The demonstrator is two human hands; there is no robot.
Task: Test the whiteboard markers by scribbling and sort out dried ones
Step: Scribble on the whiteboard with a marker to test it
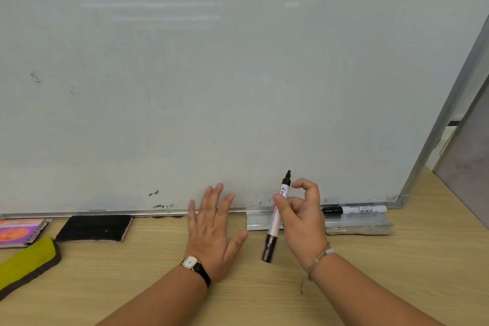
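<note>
My right hand (301,219) pinches the marker (274,230) mid-barrel; my fingers hide most of the label, so it is unreadable. Marker: white body, black ends, bare tip at 12 o'clock; whether it touches the whiteboard (238,87) I cannot tell. Left hand (211,230) open, fingers spread, at 9 o'clock. Second marker (354,210) lies on the tray (357,222) at 3 o'clock. Wooden worktop (132,272); black eraser (95,227) further out at 9 o'clock.

A glossy white whiteboard (238,74) in a brushed metal frame (436,119) reflects ceiling lights. Below lie a pale matt wood-grain table (370,272) and a fuzzy black felt eraser (95,227).
</note>
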